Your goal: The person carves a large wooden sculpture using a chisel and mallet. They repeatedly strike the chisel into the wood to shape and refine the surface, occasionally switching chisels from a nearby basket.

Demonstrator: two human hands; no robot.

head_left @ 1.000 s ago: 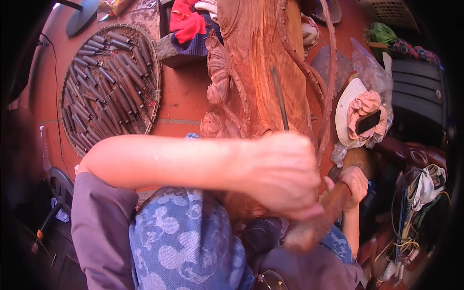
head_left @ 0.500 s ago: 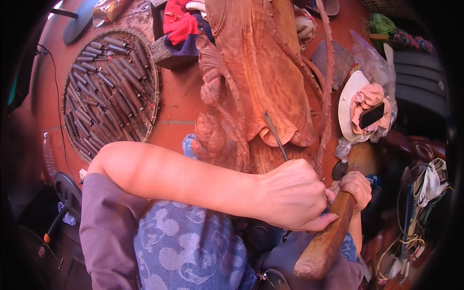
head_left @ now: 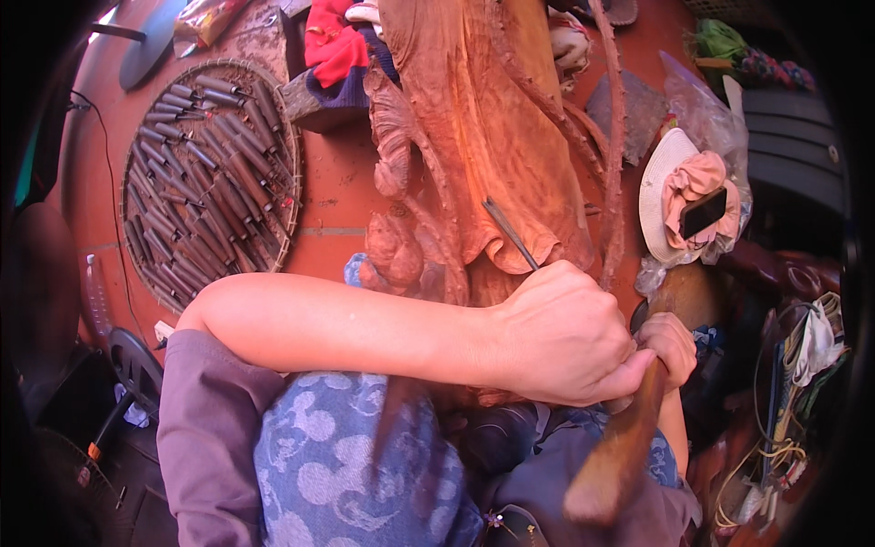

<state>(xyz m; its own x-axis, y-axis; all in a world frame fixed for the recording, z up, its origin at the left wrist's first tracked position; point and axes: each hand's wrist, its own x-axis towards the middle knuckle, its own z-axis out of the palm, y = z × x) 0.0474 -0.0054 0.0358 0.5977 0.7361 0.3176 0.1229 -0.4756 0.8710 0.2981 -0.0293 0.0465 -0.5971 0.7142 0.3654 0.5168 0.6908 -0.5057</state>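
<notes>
One chisel [head_left: 511,234] is clamped in the left hand [head_left: 567,342], its long axis slanted, its blade pointed forward and leftward over the folded edge of the wood carving [head_left: 524,137]; one wooden mallet [head_left: 627,447], slanted forward and rightward, is clasped by the right hand [head_left: 669,348] just beside the left.

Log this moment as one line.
left grip: closed on chisel | right grip: closed on wooden mallet | chisel: over carved wood, contact unclear | tool tray: on floor, left
</notes>
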